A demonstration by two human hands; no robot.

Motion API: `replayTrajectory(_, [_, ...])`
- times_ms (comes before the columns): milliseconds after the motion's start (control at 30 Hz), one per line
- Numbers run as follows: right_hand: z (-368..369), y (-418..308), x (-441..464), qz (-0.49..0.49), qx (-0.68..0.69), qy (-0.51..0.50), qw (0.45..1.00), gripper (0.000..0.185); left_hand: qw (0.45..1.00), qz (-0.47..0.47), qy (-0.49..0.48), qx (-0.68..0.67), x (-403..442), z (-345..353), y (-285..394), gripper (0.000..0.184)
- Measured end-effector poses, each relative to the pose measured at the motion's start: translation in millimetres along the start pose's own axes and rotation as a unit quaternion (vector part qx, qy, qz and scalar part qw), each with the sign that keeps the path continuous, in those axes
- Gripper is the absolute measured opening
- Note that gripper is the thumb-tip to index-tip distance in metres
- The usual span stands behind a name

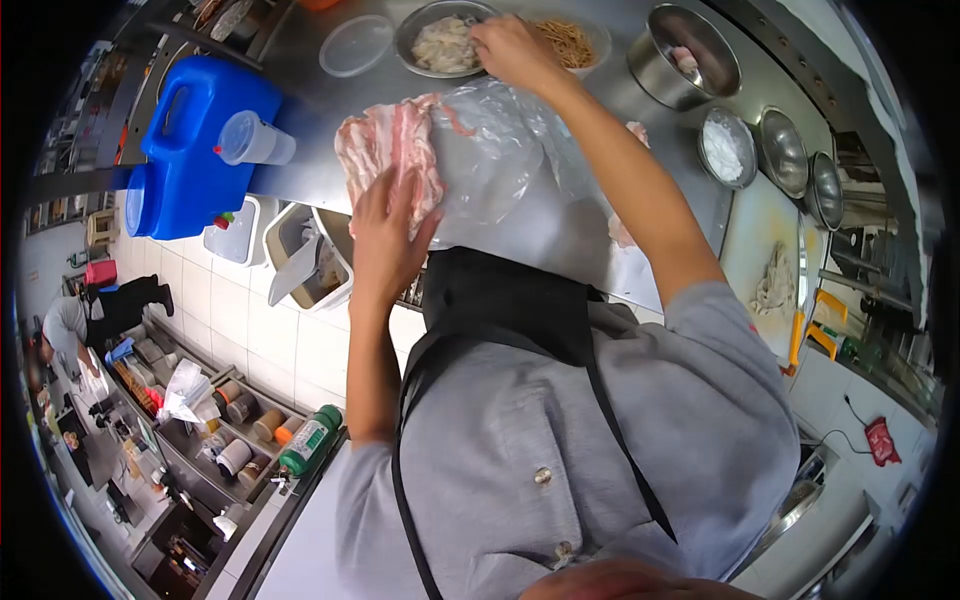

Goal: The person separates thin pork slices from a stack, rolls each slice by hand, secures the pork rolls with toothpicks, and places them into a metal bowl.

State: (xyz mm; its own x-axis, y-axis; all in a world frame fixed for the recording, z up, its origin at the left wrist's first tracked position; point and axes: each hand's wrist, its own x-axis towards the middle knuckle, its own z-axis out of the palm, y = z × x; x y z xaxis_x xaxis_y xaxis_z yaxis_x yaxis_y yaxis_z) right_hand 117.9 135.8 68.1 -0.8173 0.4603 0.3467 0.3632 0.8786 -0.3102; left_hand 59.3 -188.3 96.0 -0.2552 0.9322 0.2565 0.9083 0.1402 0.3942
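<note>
My left hand (388,235) lies with its fingers stretched out on the near part of a slab of raw, fatty meat (385,145), which rests on the steel table. Up at the far edge, my right hand (515,50) reaches to the rim of a metal bowl (403,45) holding pale, soft food pieces (443,45). Its fingers are bent together at those pieces; what they pinch is hidden. Beside the bowl, partly behind my right hand, is a container of thin brown strips (567,43). A clear plastic bag (495,150) lies crumpled beside the meat.
A blue jug (205,140) and a clear cup (255,138) stand at the left. To the right are a steel pot (660,75), a bowl of white powder (722,150) and a cutting board (755,220) with a knife (800,265). Another person (70,325) bends far left.
</note>
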Motion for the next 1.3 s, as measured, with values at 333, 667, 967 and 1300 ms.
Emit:
replayTrajectory(333, [61, 12, 69, 0.084, -0.017, -0.088, 0.992, 0.032, 0.956, -0.270, 0.071, -0.089, -102, -18, -43, 0.047])
replayTrajectory(667, [-29, 80, -4, 0.291, 0.468, 0.002, 0.835, 0.013, 0.964, -0.214, 0.077, -0.138, -71, -9, -43, 0.046])
replayTrajectory(967, [-170, 186, -226, 0.466, 0.228, 0.148, 0.842, 0.025, 0.982, -0.155, 0.032, -0.107, -44, 19, -22, 0.046])
replayTrajectory(1300, [-158, 238, -290, 0.329, -0.054, -0.035, 0.942, 0.030, 0.976, -0.161, 0.103, -0.105, -7, 1, -1, 0.042])
